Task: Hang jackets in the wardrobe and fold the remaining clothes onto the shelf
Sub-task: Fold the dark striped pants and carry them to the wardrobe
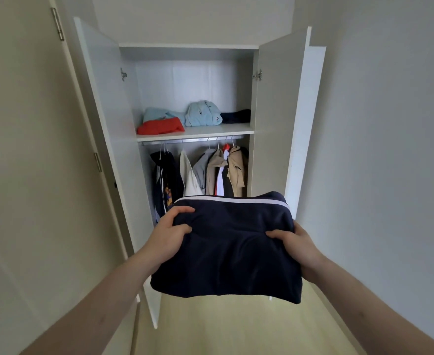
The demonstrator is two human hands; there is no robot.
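**Folded navy garment held up before the open wardrobe**

The left hand grips the left edge of the folded navy garment, fingers curled over the top with the cloth bunched under them. The garment hangs in the air, below and in front of the shelf. It looks soft, light and floppy, so support from both sides should keep the fold. The right hand pinches the right edge likewise.
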